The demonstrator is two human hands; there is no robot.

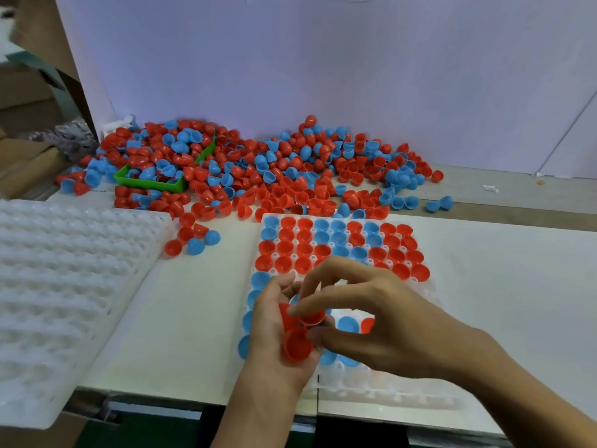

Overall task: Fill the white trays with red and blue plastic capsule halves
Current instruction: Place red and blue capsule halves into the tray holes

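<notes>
Several red capsule halves (298, 342) are held in the cupped left hand (277, 337) above the partly filled white tray (342, 379); one of them is pinched by the right hand (381, 321). Beyond the tray, a heap of loose halves (258, 166) is spread over the counter (504, 286).

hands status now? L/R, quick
Left hand: curled round a few red capsule halves, over the white tray.
Right hand: fingertips pinching one red half from that stack.

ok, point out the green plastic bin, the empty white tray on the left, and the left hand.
green plastic bin (151, 184): head view, front wall.
empty white tray (64, 270): head view, dimpled top.
left hand (281, 334): head view, palm.
</notes>
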